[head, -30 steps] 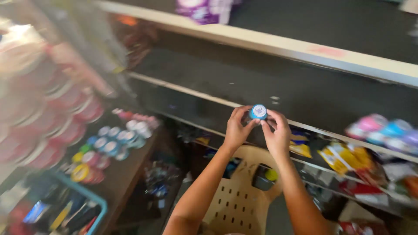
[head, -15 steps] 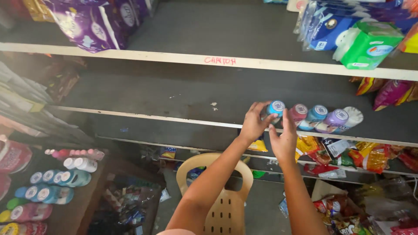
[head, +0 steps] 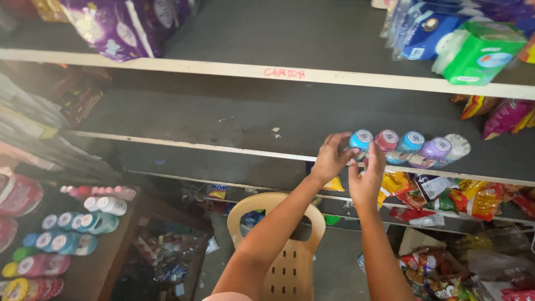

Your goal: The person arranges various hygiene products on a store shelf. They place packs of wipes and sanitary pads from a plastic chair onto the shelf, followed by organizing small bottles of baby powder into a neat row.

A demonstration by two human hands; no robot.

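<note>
Both my hands hold a small blue bottle with a labelled cap at the front edge of a dark shelf. My left hand wraps its left side and my right hand touches it from below and the right. The bottle lies at the left end of a row of like bottles: red, blue, purple and white, all on their sides with caps facing me.
A beige plastic chair stands below my arms. More bottles lie on a brown table at the lower left. Purple packs and a green pack sit on the upper shelf. Snack bags fill the lower right.
The view swung from the left side of the shop to the shelves. My hands carried the blue bottle to the shelf edge beside the row of bottles.
</note>
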